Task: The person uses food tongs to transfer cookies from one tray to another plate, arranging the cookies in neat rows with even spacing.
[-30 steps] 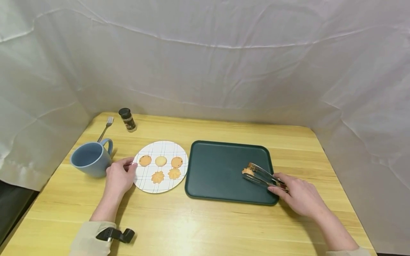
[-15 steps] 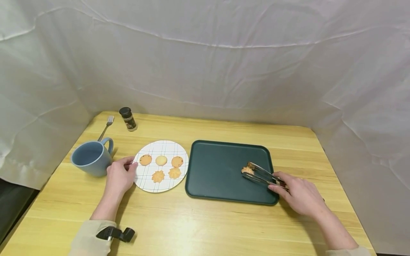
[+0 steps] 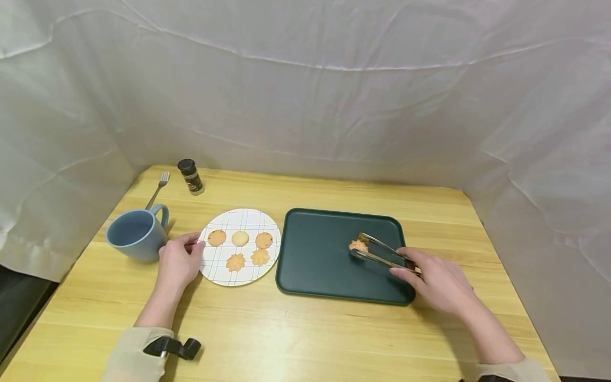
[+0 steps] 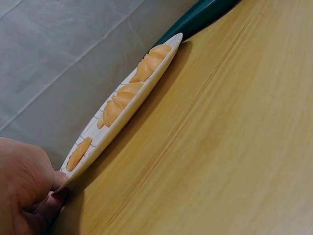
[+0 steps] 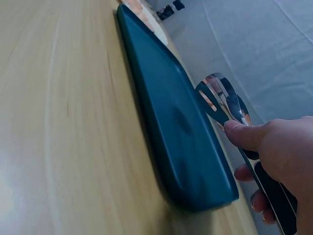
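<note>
Nearest the viewer, a beige sleeve with a black wrist mount leads to the left hand, which lies on the wooden table at the left rim of the white grid-patterned plate. In the left wrist view the thumb and curled fingers pinch the plate's edge, thumb above and fingers beneath. The plate holds five cookies: two flower-shaped ones in the nearer row and three round ones in the farther row.

On the other side, the right hand grips the handles of metal tongs, fingers and thumb curled round them. The right wrist view shows the thumb pressed on the upper arm of the tongs and the other fingers wrapped beneath. The tong tips are closed on a flower-shaped cookie, held over the right-hand half of the dark green tray; whether the cookie touches the tray surface cannot be told. The tray sits just beside the plate, on its right, the two close but apart in the head view.

Left of the plate, near the left hand, stands a blue mug with its handle turned away from the viewer. Farther back lie a fork and, beside it, a small dark-lidded spice jar standing upright. A white cloth backdrop encloses the table on three sides.
</note>
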The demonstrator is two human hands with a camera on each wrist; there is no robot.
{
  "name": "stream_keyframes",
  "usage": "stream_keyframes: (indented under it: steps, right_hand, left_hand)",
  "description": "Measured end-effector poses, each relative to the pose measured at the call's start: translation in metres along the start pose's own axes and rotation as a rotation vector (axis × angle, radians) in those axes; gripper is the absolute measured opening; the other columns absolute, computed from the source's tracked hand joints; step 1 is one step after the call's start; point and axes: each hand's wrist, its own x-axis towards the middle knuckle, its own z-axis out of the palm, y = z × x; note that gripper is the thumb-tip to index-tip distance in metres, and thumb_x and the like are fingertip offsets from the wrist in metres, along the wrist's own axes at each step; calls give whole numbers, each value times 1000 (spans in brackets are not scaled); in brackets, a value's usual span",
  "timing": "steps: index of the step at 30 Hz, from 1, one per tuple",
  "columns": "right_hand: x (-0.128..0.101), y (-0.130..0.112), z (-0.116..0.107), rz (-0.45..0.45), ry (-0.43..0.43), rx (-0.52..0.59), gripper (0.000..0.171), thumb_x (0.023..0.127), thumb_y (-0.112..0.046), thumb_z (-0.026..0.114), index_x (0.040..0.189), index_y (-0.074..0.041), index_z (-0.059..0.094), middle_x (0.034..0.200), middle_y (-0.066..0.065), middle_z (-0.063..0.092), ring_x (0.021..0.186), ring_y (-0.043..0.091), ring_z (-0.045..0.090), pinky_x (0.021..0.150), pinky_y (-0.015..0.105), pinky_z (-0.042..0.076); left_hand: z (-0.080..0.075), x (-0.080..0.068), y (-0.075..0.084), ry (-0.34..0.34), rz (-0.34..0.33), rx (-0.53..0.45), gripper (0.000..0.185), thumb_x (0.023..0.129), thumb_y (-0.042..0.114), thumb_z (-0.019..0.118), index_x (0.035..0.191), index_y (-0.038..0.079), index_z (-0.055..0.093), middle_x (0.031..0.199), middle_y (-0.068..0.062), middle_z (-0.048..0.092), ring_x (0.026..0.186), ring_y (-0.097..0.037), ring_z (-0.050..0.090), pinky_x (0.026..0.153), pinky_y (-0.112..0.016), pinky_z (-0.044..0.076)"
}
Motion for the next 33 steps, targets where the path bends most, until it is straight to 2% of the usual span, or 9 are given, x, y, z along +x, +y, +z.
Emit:
stream_keyframes:
  steps: [7, 13, 19, 29, 33]
  right_hand:
    - [13, -19, 0, -53, 5, -2, 47, 100, -53, 70, 131, -19, 69, 80, -16, 59, 67, 7, 53, 60, 33, 42]
    - [23, -36, -1, -108, 26, 2, 46, 99, -52, 71, 132, -19, 69, 82, -15, 59, 65, 5, 50, 57, 31, 40]
    - [30, -51, -1, -152, 46, 4, 46, 99, -52, 71, 131, -19, 70, 79, -16, 52, 60, 5, 45, 53, 31, 35]
    - [43, -74, -1, -232, 61, 17, 49, 98, -54, 71, 132, -18, 71, 81, -18, 55, 60, 2, 46, 53, 29, 38]
    - [48, -84, 2, -251, 51, 30, 49, 99, -54, 71, 132, -18, 71, 82, -19, 56, 60, 2, 47, 53, 28, 39]
  left_hand:
    - [-1, 0, 1, -7, -11, -1, 36, 105, 17, 63, 134, -4, 69, 109, -19, 73, 100, -32, 66, 86, -43, 49]
    - [-1, 0, 0, -5, -6, -1, 36, 105, 17, 63, 134, -4, 69, 108, -19, 73, 99, -32, 66, 86, -44, 49]
    - [0, 0, 0, -5, -3, -3, 37, 105, 17, 63, 134, -5, 68, 109, -20, 72, 99, -32, 65, 86, -44, 50]
    - [-1, 0, 0, -1, -4, -2, 36, 105, 17, 63, 134, -4, 69, 109, -19, 72, 99, -32, 65, 85, -44, 49]
    - [0, 0, -1, 12, 16, 1, 34, 104, 16, 65, 131, -4, 70, 105, -18, 73, 97, -31, 66, 84, -43, 49]
